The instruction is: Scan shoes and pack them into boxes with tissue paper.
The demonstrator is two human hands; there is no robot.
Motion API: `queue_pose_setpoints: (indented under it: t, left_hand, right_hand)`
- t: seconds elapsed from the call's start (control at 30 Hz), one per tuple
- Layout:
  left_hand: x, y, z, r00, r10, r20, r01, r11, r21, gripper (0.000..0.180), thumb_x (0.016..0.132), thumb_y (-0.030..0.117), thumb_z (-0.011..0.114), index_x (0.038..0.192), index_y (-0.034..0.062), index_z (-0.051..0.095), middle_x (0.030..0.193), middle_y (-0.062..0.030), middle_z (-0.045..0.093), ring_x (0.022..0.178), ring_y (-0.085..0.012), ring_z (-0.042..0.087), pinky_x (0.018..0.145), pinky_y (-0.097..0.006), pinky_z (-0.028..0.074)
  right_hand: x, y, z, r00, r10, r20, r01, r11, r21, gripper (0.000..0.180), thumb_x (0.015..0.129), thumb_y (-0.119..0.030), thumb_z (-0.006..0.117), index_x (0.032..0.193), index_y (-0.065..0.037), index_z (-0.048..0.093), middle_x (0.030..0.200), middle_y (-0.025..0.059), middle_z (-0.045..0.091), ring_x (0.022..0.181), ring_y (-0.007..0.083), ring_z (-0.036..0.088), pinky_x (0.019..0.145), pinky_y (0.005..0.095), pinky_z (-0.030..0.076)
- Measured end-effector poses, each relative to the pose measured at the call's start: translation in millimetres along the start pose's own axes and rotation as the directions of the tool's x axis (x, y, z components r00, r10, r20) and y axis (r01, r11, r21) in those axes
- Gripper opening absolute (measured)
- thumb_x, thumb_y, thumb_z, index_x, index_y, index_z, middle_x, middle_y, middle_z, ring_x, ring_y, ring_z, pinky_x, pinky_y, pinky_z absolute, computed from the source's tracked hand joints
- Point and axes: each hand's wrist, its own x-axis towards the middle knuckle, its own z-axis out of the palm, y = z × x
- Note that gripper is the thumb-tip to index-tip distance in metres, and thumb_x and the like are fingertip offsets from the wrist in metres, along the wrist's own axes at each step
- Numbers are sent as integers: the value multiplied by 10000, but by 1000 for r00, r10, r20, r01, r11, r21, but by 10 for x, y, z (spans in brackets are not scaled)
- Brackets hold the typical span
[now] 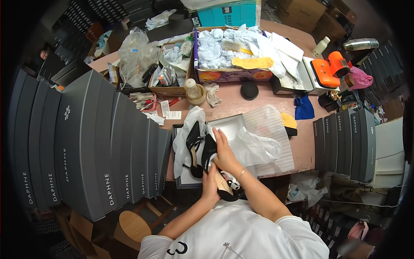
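A black pointed heeled shoe (209,148) with a beige insole lies tilted between my hands, above an open shoe box. My left hand (210,186) is closed around its side near the middle. My right hand (225,154) rests against the toe part with its fingers stretched out; its palm side is hidden. A small panda figure (233,184) shows by the shoe's heel end. The matching black shoe (193,144) lies on white tissue paper (182,131) at the left of the grey box (186,186). More crumpled tissue (254,144) spreads to the right.
Grey shoe boxes stand stacked at the left (82,146) and right (345,142). Behind lie a carton of crumpled paper (233,76), a bottle (192,88), a black round pad (249,91), a blue cloth (304,107) and an orange tape dispenser (326,72). A wooden stool (134,225) stands below.
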Motion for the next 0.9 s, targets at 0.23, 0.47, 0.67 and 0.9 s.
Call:
queue_pose_setpoints:
  t: [0.23, 0.47, 0.67, 0.9]
  left_hand:
    - [228, 289, -438, 997, -32, -65, 30, 999, -27, 379, 971, 388, 470, 1088, 32, 531, 898, -81, 619, 652, -166, 588, 630, -316, 516]
    - [223, 324, -419, 993, -115, 2, 114, 991, -64, 424, 951, 425, 509, 1110, 31, 521, 902, -94, 614, 697, -176, 601, 686, -340, 535]
    - [117, 302, -137, 978, -81, 192, 98, 992, -81, 535, 951, 567, 399, 1112, 78, 544, 953, -55, 604, 805, -162, 597, 701, -314, 494]
    - [124, 343, -274, 989, -70, 130, 56, 993, 106, 398, 967, 429, 470, 1167, 89, 523, 1014, -61, 612, 845, -158, 627, 708, -317, 532]
  right_hand:
    - [-62, 615, -288, 962, 110, 250, -4, 921, -389, 506, 731, -118, 707, 1202, -65, 531, 1062, 198, 594, 951, 357, 597, 816, 420, 495]
    - [-233, 251, -444, 999, 22, -46, -30, 984, -173, 385, 692, -137, 797, 991, -24, 583, 879, 115, 585, 795, 287, 592, 692, 356, 495]
    - [-186, -371, -394, 985, 11, 170, -45, 980, 196, 333, 737, -102, 744, 998, -18, 556, 891, 106, 624, 763, 214, 616, 676, 287, 507]
    - [-341, -497, -429, 957, -177, 231, 233, 942, -243, 461, 743, -204, 749, 1153, -51, 602, 1067, 114, 602, 841, 320, 599, 797, 381, 504]
